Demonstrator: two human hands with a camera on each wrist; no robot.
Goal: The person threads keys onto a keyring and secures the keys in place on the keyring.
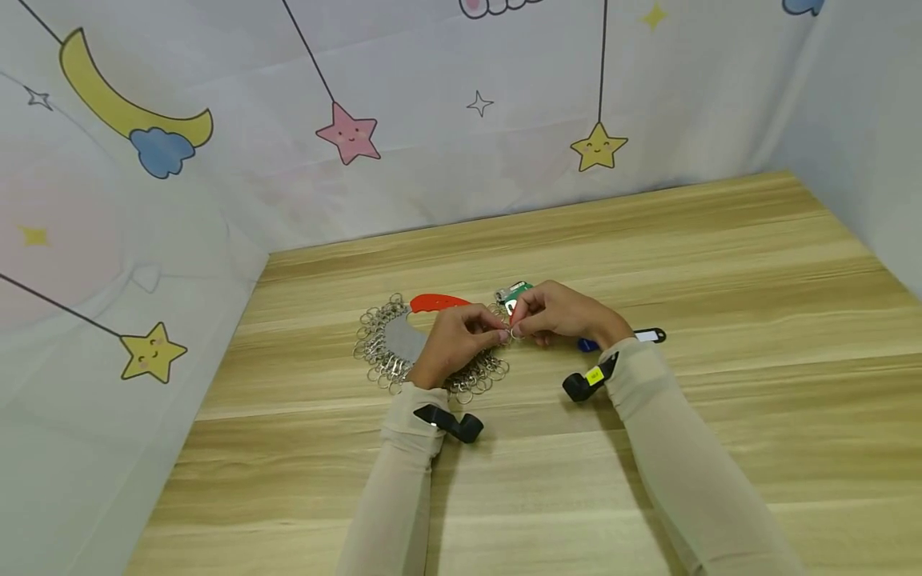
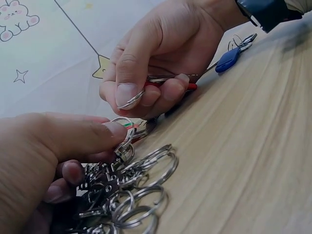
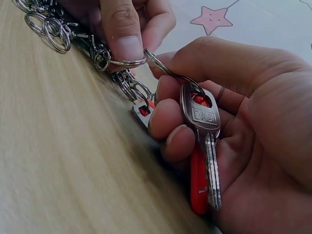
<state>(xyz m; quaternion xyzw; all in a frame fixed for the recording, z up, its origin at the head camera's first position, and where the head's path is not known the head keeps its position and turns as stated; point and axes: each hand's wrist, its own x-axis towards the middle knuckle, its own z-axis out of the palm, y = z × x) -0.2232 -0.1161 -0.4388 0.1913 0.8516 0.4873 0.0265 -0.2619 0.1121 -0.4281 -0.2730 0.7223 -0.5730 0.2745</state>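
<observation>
My left hand (image 1: pixel 457 340) pinches a split ring (image 3: pixel 127 62) between thumb and fingers. That ring hangs from a clasp at the edge of a grey curved plate (image 1: pixel 402 334), which has a red handle (image 1: pixel 435 302) and many metal rings round it. Facing it, my right hand (image 1: pixel 565 312) pinches a key ring (image 3: pixel 163 67) at thumb and fingertip. A silver key (image 3: pixel 201 116) and a red tag (image 3: pixel 198 183) hang from this ring against the curled fingers. In the right wrist view the two rings meet at the fingertips; whether they are linked I cannot tell.
Behind the hands lies a green tag (image 1: pixel 520 291) with metal pieces by it. A blue tag (image 2: pixel 228 60) and a black-rimmed tag (image 1: pixel 651 336) lie beyond the right wrist. Printed cloth (image 1: pixel 432 184) hangs behind the wooden table (image 1: pixel 720 264).
</observation>
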